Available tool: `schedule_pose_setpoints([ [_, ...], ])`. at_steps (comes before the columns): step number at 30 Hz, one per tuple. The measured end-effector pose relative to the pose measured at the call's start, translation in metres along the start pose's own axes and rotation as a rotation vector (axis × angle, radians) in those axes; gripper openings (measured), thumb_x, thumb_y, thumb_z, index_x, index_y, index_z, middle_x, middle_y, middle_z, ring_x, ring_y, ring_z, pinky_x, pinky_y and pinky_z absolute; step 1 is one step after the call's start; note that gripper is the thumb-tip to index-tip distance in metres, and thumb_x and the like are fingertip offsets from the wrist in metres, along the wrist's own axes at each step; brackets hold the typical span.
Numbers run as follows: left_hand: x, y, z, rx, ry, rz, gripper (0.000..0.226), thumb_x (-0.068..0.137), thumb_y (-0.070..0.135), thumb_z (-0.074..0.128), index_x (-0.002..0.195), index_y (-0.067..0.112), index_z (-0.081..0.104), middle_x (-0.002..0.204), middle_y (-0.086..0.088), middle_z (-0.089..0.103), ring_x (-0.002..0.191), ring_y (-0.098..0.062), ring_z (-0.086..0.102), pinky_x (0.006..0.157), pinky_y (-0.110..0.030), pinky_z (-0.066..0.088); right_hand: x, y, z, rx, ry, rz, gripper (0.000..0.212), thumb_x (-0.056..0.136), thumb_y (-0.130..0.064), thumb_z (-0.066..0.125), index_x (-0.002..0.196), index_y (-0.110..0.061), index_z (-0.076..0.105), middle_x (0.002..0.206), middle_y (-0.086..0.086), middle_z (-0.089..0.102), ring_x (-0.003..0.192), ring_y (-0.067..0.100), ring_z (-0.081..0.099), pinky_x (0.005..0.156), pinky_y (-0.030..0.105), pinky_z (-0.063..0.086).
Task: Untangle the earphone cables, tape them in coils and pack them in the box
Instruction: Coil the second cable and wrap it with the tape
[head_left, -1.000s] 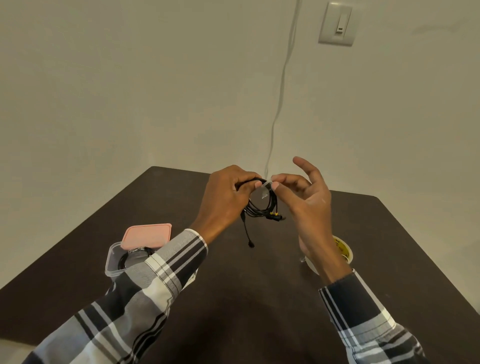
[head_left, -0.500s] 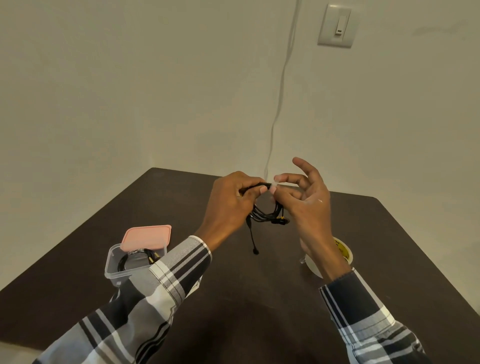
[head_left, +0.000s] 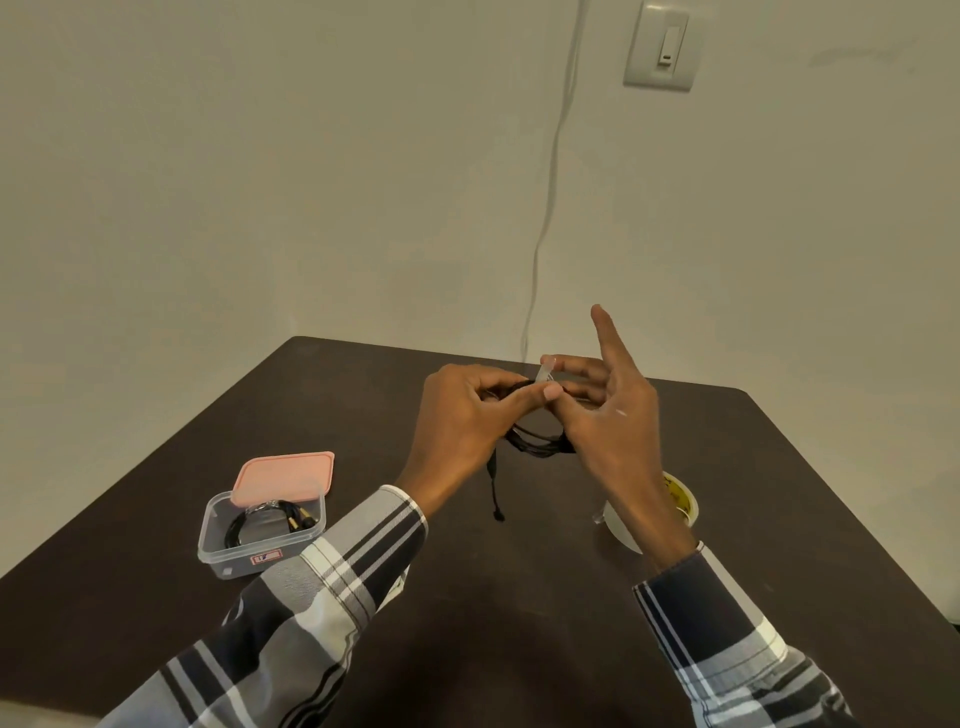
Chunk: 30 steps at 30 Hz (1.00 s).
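Note:
Above the dark table (head_left: 519, 597), my left hand (head_left: 457, 421) grips a coiled black earphone cable (head_left: 535, 441) near its top; a loose end hangs down to the table. My right hand (head_left: 608, 410) pinches a short strip of clear tape (head_left: 546, 370) against the top of the coil, with its index finger raised. At the left stands a clear plastic box (head_left: 260, 530) with another coiled black cable (head_left: 270, 519) inside. Its pink lid (head_left: 285, 475) leans on the box's far rim.
A roll of tape (head_left: 675, 501) lies on the table behind my right wrist, partly hidden. A thin white cord (head_left: 550, 182) runs down the wall to the table's far edge, and a light switch (head_left: 662, 47) sits high on the wall.
My right hand has turned and its index finger has lifted upward while the tape is pressed onto the coil. The coil has stayed in my left hand.

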<state>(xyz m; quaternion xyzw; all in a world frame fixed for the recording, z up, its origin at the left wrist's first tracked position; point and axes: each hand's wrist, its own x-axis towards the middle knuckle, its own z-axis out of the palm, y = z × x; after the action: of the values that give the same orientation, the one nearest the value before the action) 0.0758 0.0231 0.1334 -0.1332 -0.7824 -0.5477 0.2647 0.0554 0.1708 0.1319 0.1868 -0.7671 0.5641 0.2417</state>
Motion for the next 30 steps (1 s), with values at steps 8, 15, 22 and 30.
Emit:
schedule_pose_setpoints([
  [8,0.003,0.0,0.014,0.222,0.077,-0.045,0.033,0.091,0.042,0.065,0.071,0.018,0.077,0.052,0.002,0.065,0.046,-0.016,0.057,0.047,-0.028,0.046,-0.006,0.013,0.003,-0.257,0.037,-0.295,0.086,0.087,-0.003,0.075,0.156,-0.017,0.024,0.113,0.001,0.074,0.101,-0.007,0.06,0.092,0.018,0.052],
  [15,0.003,-0.004,0.008,0.226,0.063,0.013,0.03,0.094,0.03,0.062,0.073,0.015,0.076,0.058,-0.003,0.065,0.054,-0.022,0.059,0.056,-0.043,0.05,-0.009,0.009,0.001,-0.145,0.034,-0.163,0.092,0.085,-0.008,0.078,0.157,-0.021,0.024,0.128,0.004,0.069,0.101,-0.003,0.066,0.094,0.03,0.057],
  [22,-0.001,-0.006,0.005,0.145,0.064,0.012,0.021,0.095,0.027,0.063,0.081,0.019,0.078,0.058,-0.003,0.066,0.058,-0.025,0.063,0.059,-0.047,0.052,-0.009,-0.001,-0.003,-0.087,0.061,-0.01,0.058,0.08,-0.022,0.084,0.13,-0.026,0.056,0.116,0.0,0.074,0.095,0.004,0.073,0.084,0.029,0.061],
  [30,-0.002,-0.008,0.007,0.087,0.055,0.002,0.02,0.095,0.027,0.064,0.083,0.017,0.077,0.063,-0.01,0.068,0.061,-0.034,0.065,0.057,-0.052,0.052,-0.005,0.009,-0.008,-0.141,-0.046,-0.133,0.013,0.082,-0.013,0.081,0.093,-0.015,0.074,0.083,-0.008,0.075,0.075,0.003,0.072,0.068,0.025,0.061],
])
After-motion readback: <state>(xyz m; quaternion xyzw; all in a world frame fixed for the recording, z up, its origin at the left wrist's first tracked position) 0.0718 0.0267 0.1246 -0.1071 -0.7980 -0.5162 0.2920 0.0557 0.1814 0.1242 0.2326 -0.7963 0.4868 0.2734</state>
